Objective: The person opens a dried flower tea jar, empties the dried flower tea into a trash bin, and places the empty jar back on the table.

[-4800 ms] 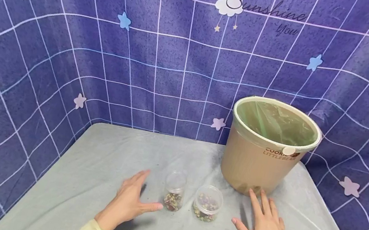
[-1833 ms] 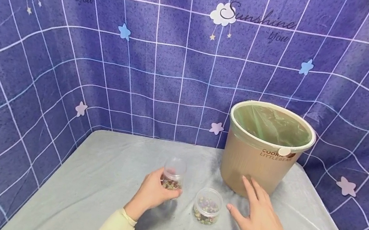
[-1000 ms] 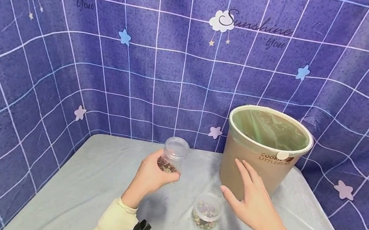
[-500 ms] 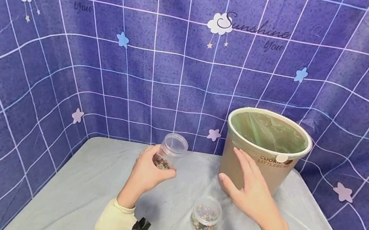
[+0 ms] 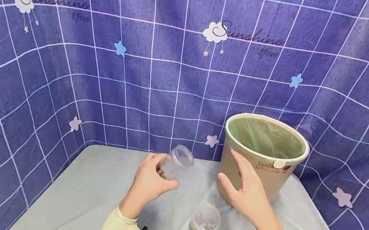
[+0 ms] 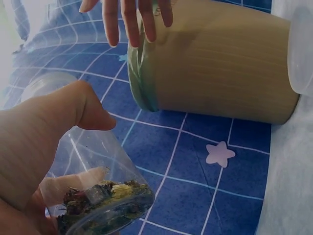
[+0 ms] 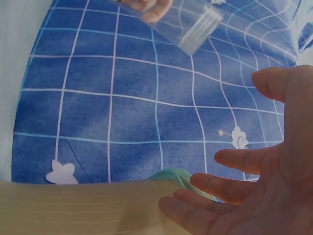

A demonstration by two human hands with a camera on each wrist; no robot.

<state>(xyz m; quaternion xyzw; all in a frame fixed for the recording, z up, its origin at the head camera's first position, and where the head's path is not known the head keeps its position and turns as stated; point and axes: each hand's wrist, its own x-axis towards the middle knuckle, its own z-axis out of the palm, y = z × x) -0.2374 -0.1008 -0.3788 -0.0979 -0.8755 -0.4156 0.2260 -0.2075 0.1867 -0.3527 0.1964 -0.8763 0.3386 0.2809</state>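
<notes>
Gripping a tilted jar (image 5: 175, 161) is the left hand (image 5: 149, 183), the right hand (image 5: 249, 195) spread near a bin (image 5: 270, 179)

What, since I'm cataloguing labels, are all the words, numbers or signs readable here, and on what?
"Sunshine You": backdrop, twice in full; far right, another print is cut off.
"COOKI…": bin; a round tab covers its end.
"LITTLEBEAR": bin, below that, its end blurred.
No readable text on the held jar or standing jar.

Head view — left hand (image 5: 148, 182) partly hides jar (image 5: 174, 164).
</notes>
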